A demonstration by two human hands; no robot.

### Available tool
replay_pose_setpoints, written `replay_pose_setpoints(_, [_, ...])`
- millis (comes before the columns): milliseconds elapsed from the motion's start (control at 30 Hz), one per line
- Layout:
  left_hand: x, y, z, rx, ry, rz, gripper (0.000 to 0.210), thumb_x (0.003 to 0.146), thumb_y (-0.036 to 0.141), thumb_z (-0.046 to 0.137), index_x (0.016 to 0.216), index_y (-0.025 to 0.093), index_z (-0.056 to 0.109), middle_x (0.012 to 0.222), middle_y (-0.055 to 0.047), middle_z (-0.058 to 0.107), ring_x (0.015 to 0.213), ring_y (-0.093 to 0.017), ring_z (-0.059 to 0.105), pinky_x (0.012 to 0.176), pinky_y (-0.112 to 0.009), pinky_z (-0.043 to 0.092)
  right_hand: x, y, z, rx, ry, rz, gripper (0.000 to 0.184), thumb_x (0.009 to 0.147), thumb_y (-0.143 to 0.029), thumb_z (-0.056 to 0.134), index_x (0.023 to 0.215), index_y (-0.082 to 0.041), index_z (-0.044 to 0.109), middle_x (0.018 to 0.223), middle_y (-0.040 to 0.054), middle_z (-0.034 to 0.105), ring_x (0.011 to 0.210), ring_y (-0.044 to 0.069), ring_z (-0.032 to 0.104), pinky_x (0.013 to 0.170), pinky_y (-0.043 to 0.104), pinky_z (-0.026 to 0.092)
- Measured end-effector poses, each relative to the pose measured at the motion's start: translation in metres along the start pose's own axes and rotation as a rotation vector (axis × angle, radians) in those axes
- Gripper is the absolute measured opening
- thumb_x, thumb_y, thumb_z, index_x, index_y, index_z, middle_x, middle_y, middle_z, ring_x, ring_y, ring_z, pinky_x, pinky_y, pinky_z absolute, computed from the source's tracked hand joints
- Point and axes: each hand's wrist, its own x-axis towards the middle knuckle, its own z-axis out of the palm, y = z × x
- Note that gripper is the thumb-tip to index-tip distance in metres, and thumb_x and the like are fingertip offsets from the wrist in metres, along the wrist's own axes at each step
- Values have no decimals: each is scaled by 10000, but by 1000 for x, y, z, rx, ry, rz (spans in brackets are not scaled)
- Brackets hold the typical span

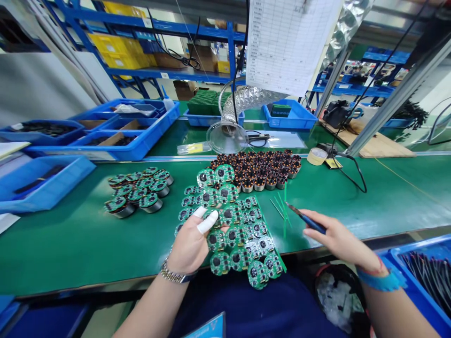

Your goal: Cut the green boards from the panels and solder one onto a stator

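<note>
My left hand (192, 241), with white covers on the thumb and a finger, is closed on a panel of round green circuit boards (230, 214). This panel is above smaller-looking boards (252, 216) on the table. My right hand (333, 234) is wrapped round a slim blue-handled hand tool (312, 221) with a dark, narrow tip; its exact kind is unclear. The tip points left, near thin green strips (284, 211) on the mat. Behind the boards stand rows of round copper-wound motor parts (259, 183). More such parts topped with green boards (151, 201) sit at left.
Blue bins (141, 145) line the left side. A clear funnel hood (227, 137) on a silver duct hangs behind the parts. A tape roll (317, 156) and black cable lie at right. A blue bin of wires (428, 267) stands at lower right.
</note>
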Motion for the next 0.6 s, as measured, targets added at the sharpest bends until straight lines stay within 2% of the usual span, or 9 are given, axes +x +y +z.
replay_pose_setpoints(133, [-7,-4,0,100,-82,-51,415,661,270,721,1031,177,556,990,-14,576,908,-123,545,801,-223,471,17,29,0,-391,-31,90,517,828,-374,468,1309,-190,434,1159,106,533,1058,237,510,942,401,384])
replay_pose_setpoints(233, [-15,-11,2,179,-133,-51,365,673,302,710,977,177,552,911,0,567,827,-101,535,753,-216,472,24,32,10,-450,118,133,575,817,-337,472,1328,-91,381,1115,160,517,1029,270,501,912,428,386])
replay_pose_setpoints(300, [-20,-13,2,225,-154,-43,351,680,317,704,961,175,548,896,2,565,810,-97,533,738,-207,463,24,22,13,-260,262,101,528,810,-348,487,1254,-69,426,1090,149,524,1002,242,508,899,390,401])
replay_pose_setpoints(367, [-23,-13,2,264,-198,-51,335,693,334,691,949,175,546,892,1,572,791,-95,545,742,-203,450,24,3,14,71,339,61,410,810,-356,495,1135,-108,467,961,93,554,843,175,549,791,324,450])
replay_pose_setpoints(433, [-26,-14,3,303,-256,-51,298,715,339,671,927,173,543,889,3,579,742,-83,556,764,-207,437,25,-18,15,402,349,8,318,812,-345,502,1048,-137,460,821,39,535,676,119,536,659,271,458])
replay_pose_setpoints(500, [-28,-16,3,344,-309,-58,262,736,338,650,904,170,538,892,4,579,706,-79,559,774,-221,435,29,-37,17,637,347,-72,291,807,-320,519,1025,-143,439,798,23,514,637,98,529,618,249,454])
replay_pose_setpoints(600, [-29,-19,3,400,-348,-75,253,748,350,634,897,170,536,922,-7,576,763,-107,566,759,-231,441,37,-57,22,776,351,-156,268,803,-274,531,1015,-146,430,793,15,507,641,86,529,624,241,453])
